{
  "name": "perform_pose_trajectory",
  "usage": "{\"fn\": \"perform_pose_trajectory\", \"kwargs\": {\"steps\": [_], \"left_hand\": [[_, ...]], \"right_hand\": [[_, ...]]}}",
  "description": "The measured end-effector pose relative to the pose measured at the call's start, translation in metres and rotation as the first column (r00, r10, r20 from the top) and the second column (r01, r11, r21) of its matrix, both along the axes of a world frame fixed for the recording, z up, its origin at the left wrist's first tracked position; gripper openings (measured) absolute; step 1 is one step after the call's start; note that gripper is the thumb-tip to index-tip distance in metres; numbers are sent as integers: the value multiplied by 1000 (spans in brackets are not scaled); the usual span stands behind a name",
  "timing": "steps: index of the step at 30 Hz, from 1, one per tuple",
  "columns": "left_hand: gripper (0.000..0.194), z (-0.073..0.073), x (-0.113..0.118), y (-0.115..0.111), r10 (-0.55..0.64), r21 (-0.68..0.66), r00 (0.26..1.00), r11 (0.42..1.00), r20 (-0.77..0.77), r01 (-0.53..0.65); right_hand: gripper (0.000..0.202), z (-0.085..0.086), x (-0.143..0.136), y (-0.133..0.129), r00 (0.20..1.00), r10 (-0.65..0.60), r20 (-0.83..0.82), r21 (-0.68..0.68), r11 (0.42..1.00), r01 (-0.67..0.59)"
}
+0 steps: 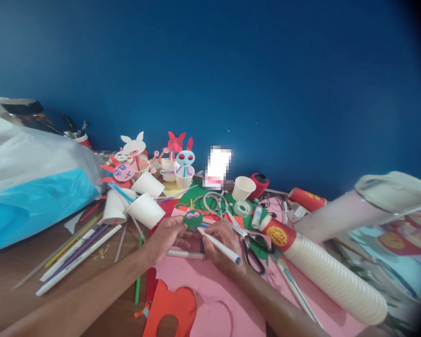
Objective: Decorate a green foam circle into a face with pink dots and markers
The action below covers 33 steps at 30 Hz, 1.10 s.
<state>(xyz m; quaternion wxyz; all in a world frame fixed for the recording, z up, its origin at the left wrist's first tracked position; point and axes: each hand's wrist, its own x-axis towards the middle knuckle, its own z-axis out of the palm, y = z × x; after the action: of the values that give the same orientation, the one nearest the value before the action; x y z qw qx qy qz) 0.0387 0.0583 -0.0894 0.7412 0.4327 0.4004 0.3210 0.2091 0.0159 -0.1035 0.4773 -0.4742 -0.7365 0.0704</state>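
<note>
My left hand (168,236) pinches a small green paper disc (192,219) by its left edge. Two pinkish eye shapes with dark marks sit on the disc's upper half. In my right hand (226,245) is a white marker (220,246) with a blue end, held like a pen. The marker's tip is at the lower right edge of the disc; whether it touches I cannot tell. Beneath my hands lies pink paper (214,290) with cut edges, beside an orange sheet (168,304) with a rounded hole.
Black-handled scissors (254,255) lie right of my right hand. A long stack of paper cups (337,271) stretches along the right. Paper-faced cup figures (185,164) and tipped white cups (146,210) stand ahead-left. Markers (79,260) lie left, near a plastic bag (38,173).
</note>
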Motion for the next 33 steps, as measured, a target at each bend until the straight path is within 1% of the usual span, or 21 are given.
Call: {"fn": "perform_pose_trajectory", "kwargs": {"steps": [4, 10, 16, 19, 21, 26, 30, 31, 33], "left_hand": [[29, 0, 0, 0, -8, 0, 1000, 1000, 1, 8], [31, 0, -1, 0, -4, 2, 1000, 1000, -8, 4], [33, 7, 1, -2, -12, -13, 1000, 1000, 3, 12], [33, 9, 2, -2, -12, -34, 1000, 999, 7, 12], [33, 9, 2, -1, -5, -42, 1000, 999, 9, 6], [29, 3, 1, -1, 31, 1, 999, 1000, -12, -31], [29, 3, 0, -2, 23, 7, 1000, 1000, -15, -23], [29, 3, 1, -2, 18, 7, 1000, 1000, -11, -18], [28, 3, 1, -3, 22, 12, 1000, 1000, -2, -22]], "right_hand": [[9, -3, 0, 1, 1000, -21, -15, 12, 1000, 21], [11, -3, 0, 0, 999, -16, -39, -4, 1000, 16], [14, -5, 1, 1, 992, 0, -124, -1, 1000, 0], [15, -7, 0, 1, 989, -46, -137, 0, 999, 47], [15, -7, 0, 0, 989, -60, -136, 18, 998, 63], [14, 3, 1, -3, 996, 37, -78, 7, 999, -36], [18, 9, 2, -5, 988, 139, -59, 4, 990, -139], [17, 9, 2, -6, 986, 154, -58, -3, 988, -155], [15, 8, 2, -6, 989, 136, -63, -29, 990, -138]]}}
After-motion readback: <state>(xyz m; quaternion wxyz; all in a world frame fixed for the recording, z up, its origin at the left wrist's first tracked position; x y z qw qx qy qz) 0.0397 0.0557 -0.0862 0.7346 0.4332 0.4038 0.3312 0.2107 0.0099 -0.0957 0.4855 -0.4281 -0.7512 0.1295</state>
